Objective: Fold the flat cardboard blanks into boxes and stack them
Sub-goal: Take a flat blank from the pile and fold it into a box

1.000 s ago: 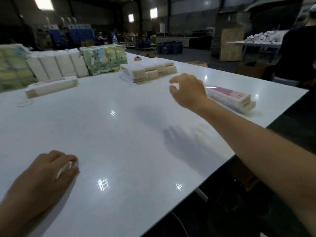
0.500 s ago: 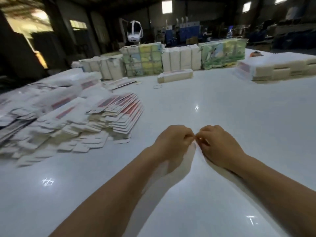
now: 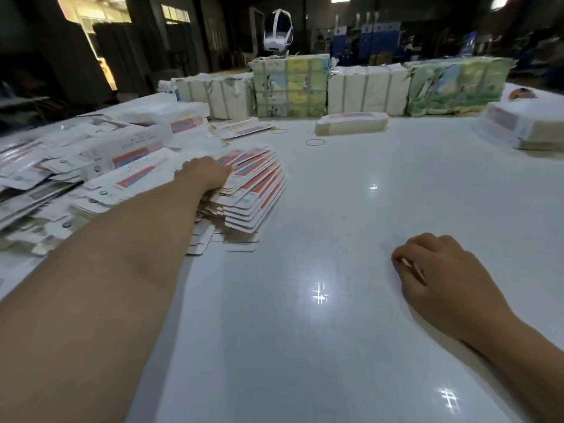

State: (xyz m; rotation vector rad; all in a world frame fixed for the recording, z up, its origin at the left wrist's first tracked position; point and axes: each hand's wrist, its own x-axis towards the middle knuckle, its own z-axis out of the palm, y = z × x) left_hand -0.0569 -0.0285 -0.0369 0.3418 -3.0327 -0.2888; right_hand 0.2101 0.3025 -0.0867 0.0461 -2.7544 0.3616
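White table point(image 3: 335, 346) in dim warehouse. My left hand point(image 3: 204, 175) reaches far left, fingers curled onto fanned blanks point(image 3: 256, 190), long axes pointing away. Right hand point(image 3: 439, 270) loosely curled, idle, well apart; whether it pinches anything unclear.

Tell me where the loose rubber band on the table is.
Head view, far centre: the rubber band lies flat on the white table, just left of the single folded box.

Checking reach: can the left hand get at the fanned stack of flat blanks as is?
Probably yes. The left hand already rests on the fanned stack of blanks, with nothing lying over that spot; the right hand sits apart on the table.
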